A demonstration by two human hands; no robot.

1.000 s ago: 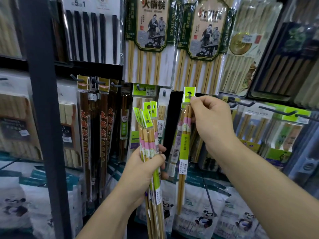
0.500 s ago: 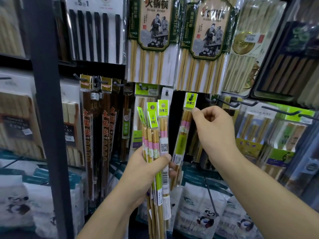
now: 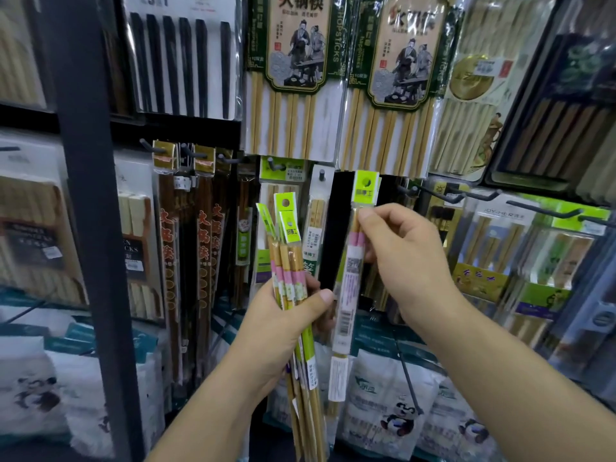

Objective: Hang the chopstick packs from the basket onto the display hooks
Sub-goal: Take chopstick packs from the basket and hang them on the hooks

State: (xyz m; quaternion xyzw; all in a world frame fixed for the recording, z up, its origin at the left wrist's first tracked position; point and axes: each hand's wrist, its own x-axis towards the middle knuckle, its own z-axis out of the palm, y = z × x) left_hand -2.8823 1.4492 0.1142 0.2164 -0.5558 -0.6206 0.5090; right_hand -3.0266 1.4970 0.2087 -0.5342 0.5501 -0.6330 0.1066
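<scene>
My left hand (image 3: 286, 315) grips a bundle of several chopstick packs (image 3: 289, 258) with bright green header cards and pink bands, held upright in front of the display. Just right of it, my right hand (image 3: 403, 261) pinches a single chopstick pack (image 3: 348, 291) near its top, with the white barcode label facing me. That pack's green header (image 3: 366, 187) reaches up to the dark gap under the large packs. Whether its hole sits on a hook is hidden. The basket is out of view.
Black display hooks (image 3: 433, 192) stick out to the right, above green-topped packs (image 3: 493, 248). Large bamboo chopstick packs (image 3: 293, 78) hang above. Dark red packs (image 3: 203, 261) hang left, beside a black upright post (image 3: 96, 228). Panda-print bags (image 3: 393, 411) fill the bottom row.
My right hand has dropped from the header at the hook to a pack shown barcode side out. The left bundle shows one header fewer and has tilted slightly.
</scene>
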